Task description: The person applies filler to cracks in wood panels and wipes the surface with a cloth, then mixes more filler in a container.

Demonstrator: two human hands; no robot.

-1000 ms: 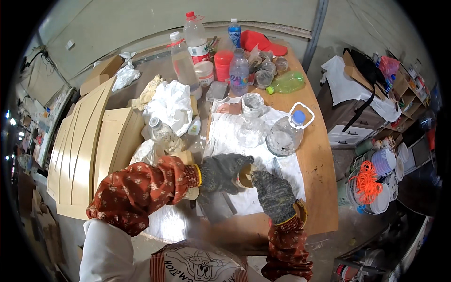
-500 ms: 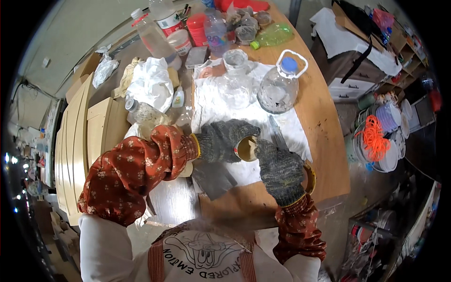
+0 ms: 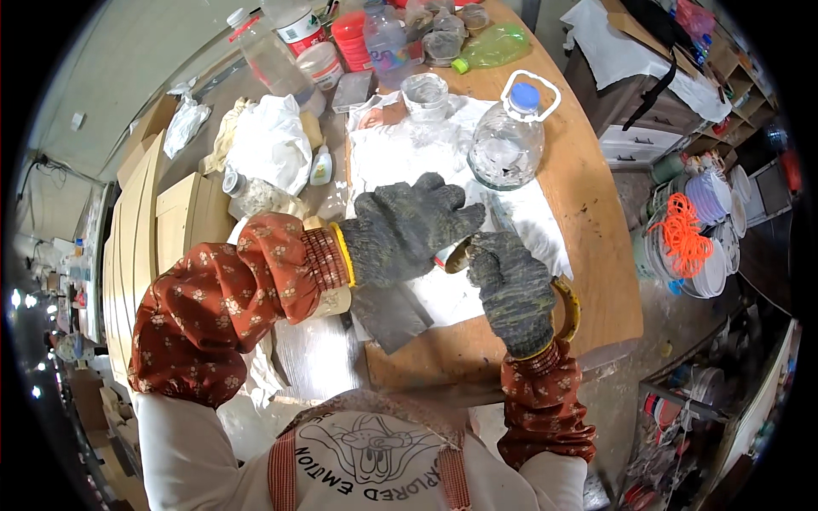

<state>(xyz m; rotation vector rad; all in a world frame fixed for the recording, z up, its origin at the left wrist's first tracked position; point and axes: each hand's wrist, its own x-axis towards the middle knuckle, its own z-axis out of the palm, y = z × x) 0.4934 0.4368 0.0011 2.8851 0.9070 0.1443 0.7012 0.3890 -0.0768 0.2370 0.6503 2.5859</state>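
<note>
My left hand (image 3: pixel 409 230), in a dark grey knitted glove, is held over the white cloth (image 3: pixel 388 162) with its fingers spread. My right hand (image 3: pixel 511 285), gloved alike, has its fingers closed on the rim of a small round cup (image 3: pixel 457 256). The cup is tilted, and its brownish inside shows beside my left fingers, which hide much of it. A dark grey sheet (image 3: pixel 388 317) lies under my left wrist. A yellow-edged ring (image 3: pixel 567 315), like a tape roll, sits beside my right wrist. Both forearms wear red flowered sleeve covers.
On the cloth stand a cloudy plastic tub (image 3: pixel 424 96) and a clear jug (image 3: pixel 507 149) with blue cap and white handle. Bottles and a green bottle (image 3: pixel 498 47) line the back. White bags (image 3: pixel 271 145) and a small glue bottle (image 3: pixel 321 166) lie left, near wooden panels (image 3: pixel 136 255).
My left hand has let go of the cup and opened its fingers. The cup has tipped from showing its round mouth to lying edge-on by my right fingers.
</note>
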